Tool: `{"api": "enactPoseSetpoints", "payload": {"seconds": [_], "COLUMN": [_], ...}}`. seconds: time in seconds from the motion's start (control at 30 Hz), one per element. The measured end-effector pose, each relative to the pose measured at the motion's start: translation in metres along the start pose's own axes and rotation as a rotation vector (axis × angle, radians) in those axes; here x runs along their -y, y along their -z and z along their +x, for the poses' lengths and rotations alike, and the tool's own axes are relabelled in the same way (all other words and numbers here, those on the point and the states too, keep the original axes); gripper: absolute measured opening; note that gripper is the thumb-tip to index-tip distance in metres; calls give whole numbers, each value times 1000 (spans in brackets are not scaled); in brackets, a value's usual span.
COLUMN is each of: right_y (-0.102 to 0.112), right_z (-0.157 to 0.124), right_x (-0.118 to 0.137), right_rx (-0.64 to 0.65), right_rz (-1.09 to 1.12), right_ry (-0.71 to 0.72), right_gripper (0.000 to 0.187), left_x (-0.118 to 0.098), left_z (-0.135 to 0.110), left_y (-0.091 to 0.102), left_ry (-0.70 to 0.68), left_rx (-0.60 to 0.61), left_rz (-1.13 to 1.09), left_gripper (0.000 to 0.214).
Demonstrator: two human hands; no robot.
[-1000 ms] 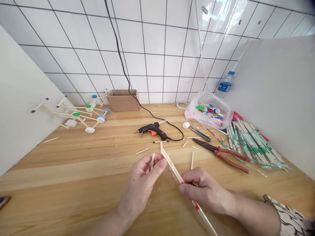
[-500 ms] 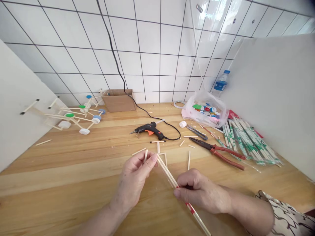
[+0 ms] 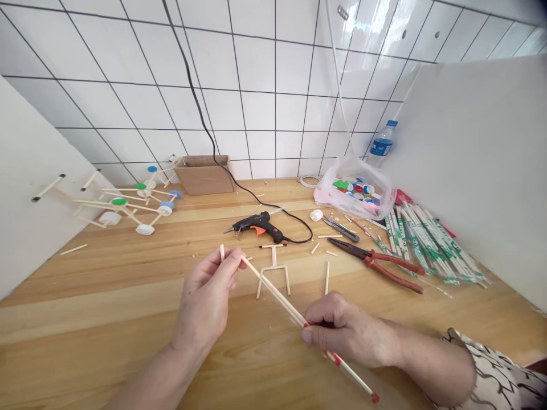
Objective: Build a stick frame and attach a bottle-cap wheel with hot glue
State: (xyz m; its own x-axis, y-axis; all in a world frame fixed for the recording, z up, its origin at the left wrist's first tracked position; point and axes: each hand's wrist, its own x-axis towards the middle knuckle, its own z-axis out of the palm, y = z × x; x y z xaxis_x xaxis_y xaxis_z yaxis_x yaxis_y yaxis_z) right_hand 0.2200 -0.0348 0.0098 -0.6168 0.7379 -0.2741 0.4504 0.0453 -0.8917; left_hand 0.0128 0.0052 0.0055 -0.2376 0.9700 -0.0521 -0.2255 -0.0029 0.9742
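My left hand (image 3: pixel 207 296) is closed in a pinch around a short pale stick (image 3: pixel 221 252) that pokes up between its fingers. Those fingers also meet the far end of a long chopstick (image 3: pixel 267 283). My right hand (image 3: pixel 346 333) grips the long chopsticks lower down, where red marks show. One chopstick runs out below it to a red tip (image 3: pixel 375 397). Beyond the hands, a small stick frame (image 3: pixel 273 266) with a black-tipped crossbar lies on the table. A loose stick (image 3: pixel 327 278) lies just behind my right hand.
A black glue gun (image 3: pixel 258 224) lies with its cord running up the wall. To the right are red-handled pliers (image 3: pixel 376 262), scissors (image 3: pixel 342 229), wrapped chopsticks (image 3: pixel 436 242) and a bag of bottle caps (image 3: pixel 356 191). Stick models (image 3: pixel 123 202) and a cardboard box (image 3: pixel 203 173) stand left.
My left hand has moved left, away from my right hand. A longer stretch of chopstick shows between them, and the stick frame behind is uncovered. A red tip has come into view lower right.
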Motion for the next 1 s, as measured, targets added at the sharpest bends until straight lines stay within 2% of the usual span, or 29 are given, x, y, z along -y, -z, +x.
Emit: {"api": "enactPoseSetpoints", "payload": {"seconds": [0.1, 0.23, 0.3, 0.43, 0.63, 0.7, 0.8, 0.9, 1.0], "right_y": [-1, -2, -1, 2, 12, 22, 46, 70, 81], "right_z": [1, 2, 3, 3, 1, -1, -2, -1, 1], "right_x": [-1, 1, 2, 4, 5, 4, -1, -11, -21], "right_rx": [-14, -5, 4, 3, 46, -49, -273, -420, -473], "right_rz": [2, -8, -10, -7, -89, -88, -114, -256, -477], "right_ry": [0, -19, -25, -22, 0, -8, -47, -160, -307], "right_gripper": [33, 31, 31, 32, 33, 35, 38, 41, 44], "left_x": [-3, 3, 7, 7, -1, -7, -17, -20, -18], "left_z": [-2, -10, -12, -5, 28, 34, 35, 29, 23], "left_y": [-5, -7, -6, 0, 19, 21, 17, 10, 7], "left_ry": [11, 109, 171, 176, 113, 86, 139, 158, 174], "left_rx": [28, 219, 278, 151, -60, -132, -189, -165, -96], "left_rz": [-30, -22, -22, -82, -243, -286, -311, -312, -278], "left_gripper": [18, 24, 23, 17, 7, 11, 20, 21, 21]}}
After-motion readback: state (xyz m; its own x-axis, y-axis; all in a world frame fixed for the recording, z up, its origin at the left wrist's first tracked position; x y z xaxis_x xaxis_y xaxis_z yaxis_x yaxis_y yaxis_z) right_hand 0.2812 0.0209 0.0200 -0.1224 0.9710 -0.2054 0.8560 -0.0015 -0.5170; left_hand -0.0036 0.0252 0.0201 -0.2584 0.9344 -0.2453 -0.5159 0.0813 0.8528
